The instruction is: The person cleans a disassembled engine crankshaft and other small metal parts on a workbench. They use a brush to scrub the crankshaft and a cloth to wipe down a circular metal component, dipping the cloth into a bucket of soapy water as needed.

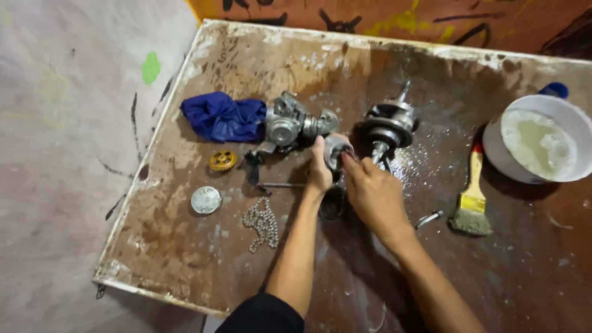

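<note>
Both hands meet over the middle of a stained wooden board. My left hand and my right hand together hold a small round metal engine part between the fingers. Just beyond it lies a metal crankshaft assembly. To the left of the held part sits a grey carburettor-like metal body. A dark ring-shaped part lies under my wrists, partly hidden.
A blue cloth lies at the back left, with a yellow gear, a round silver cap and a loose chain nearer me. A white bucket of cloudy liquid and a yellow-handled brush stand at the right.
</note>
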